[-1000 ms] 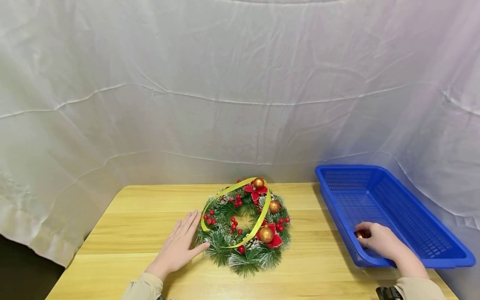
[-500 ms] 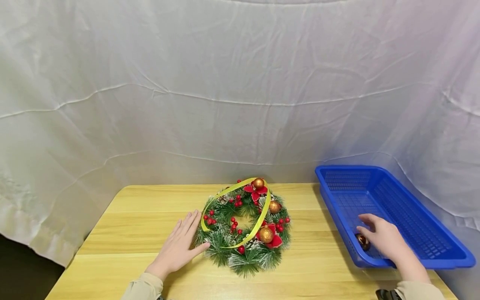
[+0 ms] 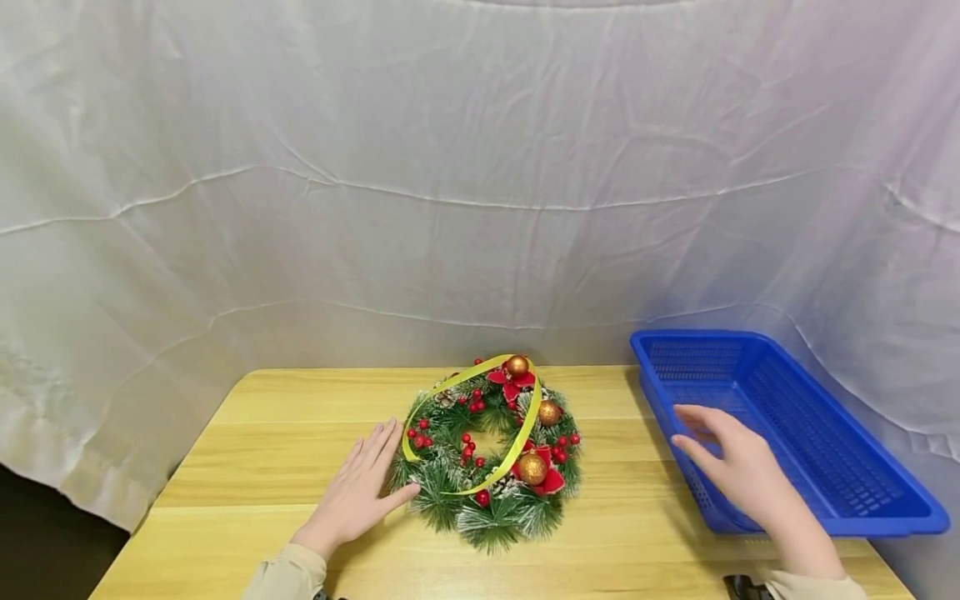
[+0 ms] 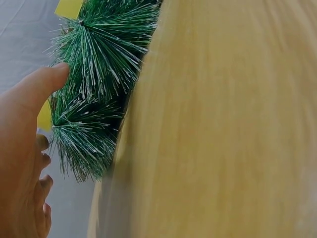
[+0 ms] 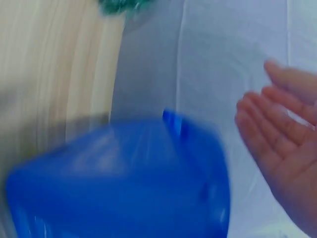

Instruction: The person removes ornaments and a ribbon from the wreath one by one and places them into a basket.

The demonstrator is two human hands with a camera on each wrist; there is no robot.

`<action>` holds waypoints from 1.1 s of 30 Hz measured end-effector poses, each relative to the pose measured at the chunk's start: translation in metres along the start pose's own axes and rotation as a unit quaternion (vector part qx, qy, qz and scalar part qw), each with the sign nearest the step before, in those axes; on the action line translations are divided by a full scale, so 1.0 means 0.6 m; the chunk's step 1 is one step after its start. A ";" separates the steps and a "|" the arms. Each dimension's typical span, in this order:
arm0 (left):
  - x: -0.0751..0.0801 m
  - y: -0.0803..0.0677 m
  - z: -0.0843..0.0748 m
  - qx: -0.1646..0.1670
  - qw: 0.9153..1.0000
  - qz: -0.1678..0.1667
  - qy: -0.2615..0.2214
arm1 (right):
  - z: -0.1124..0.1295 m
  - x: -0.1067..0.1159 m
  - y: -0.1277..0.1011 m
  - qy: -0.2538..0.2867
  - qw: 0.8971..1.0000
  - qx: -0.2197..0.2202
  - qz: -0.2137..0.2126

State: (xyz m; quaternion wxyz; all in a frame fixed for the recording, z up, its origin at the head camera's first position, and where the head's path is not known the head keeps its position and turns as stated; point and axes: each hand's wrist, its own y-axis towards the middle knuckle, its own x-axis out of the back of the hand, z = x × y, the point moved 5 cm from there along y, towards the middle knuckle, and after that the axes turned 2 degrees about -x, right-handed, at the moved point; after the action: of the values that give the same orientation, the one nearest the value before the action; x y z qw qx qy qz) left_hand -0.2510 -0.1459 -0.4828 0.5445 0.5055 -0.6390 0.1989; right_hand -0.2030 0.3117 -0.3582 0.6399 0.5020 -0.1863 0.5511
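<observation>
The left hand lies flat, fingers straight, touching the wreath mid-bench. The right hand, open and empty, hovers over the blue basket's near edge, hiding that corner.

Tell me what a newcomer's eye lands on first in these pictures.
First the Christmas wreath, green with red berries, gold baubles and a yellow ribbon looped across it, lying at the middle of the wooden table. The left hand rests flat on the table with its fingers against the wreath's left edge. On the right, a bright blue basket sits at the table's edge, and the open right hand hovers over its near corner.
</observation>
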 end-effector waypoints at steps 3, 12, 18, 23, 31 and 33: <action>0.000 0.001 0.001 0.001 1.000 0.001 0.003 | 0.035 -0.025 0.000 0.030 0.998 0.061 -0.004; -0.003 0.001 0.004 0.001 1.000 0.001 0.007 | 0.117 -0.133 0.001 0.157 0.979 0.132 0.021; -0.004 0.000 0.002 -0.003 1.000 -0.002 0.009 | 0.155 -0.186 0.005 0.154 0.972 0.178 0.006; -0.003 -0.001 0.001 -0.006 1.000 -0.011 0.008 | 0.166 -0.210 0.005 0.145 0.968 0.204 -0.014; -0.004 -0.001 0.004 -0.002 1.000 -0.009 0.009 | 0.164 -0.230 0.003 0.110 0.978 0.177 -0.003; -0.004 -0.001 0.004 -0.001 1.000 -0.009 0.008 | 0.162 -0.232 0.003 0.105 0.981 0.164 0.006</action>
State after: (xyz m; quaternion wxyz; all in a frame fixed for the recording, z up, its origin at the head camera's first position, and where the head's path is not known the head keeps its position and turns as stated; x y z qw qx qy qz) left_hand -0.2522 -0.1469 -0.4859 0.5519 0.5089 -0.6303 0.1978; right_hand -0.2188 0.1567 -0.4263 0.5612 0.5383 -0.0279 0.6282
